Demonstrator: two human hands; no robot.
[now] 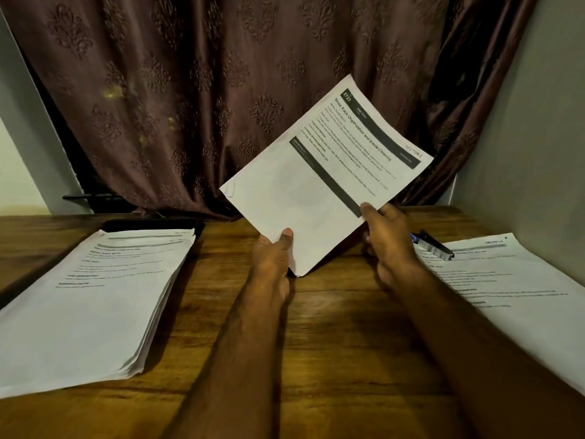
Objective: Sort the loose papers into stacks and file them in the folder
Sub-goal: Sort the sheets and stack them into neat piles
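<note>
Both hands pinching a tilted sheet (316, 191) above the tabletop (332, 327), left hand (272, 258) at 6 o'clock edge, right hand (387, 236) at 4, thumbs clamped on front, stacks at 9 (95, 296) and 3 (512, 289)

A wooden table (316, 359) carries two paper stacks (95, 299) (519, 299).

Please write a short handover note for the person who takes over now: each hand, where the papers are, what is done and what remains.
Left hand grips the lower corner of the held sheet, thumb on top. Right hand pinches its right edge; the sheet is tilted, above the table.
Thick stack lies at the left, its far edge over a dark flat object, possibly the folder. Thinner stack at the right, a stapler on its far corner.
Done: two stacks begun.
Left: place the held sheet, then file the stacks.
</note>
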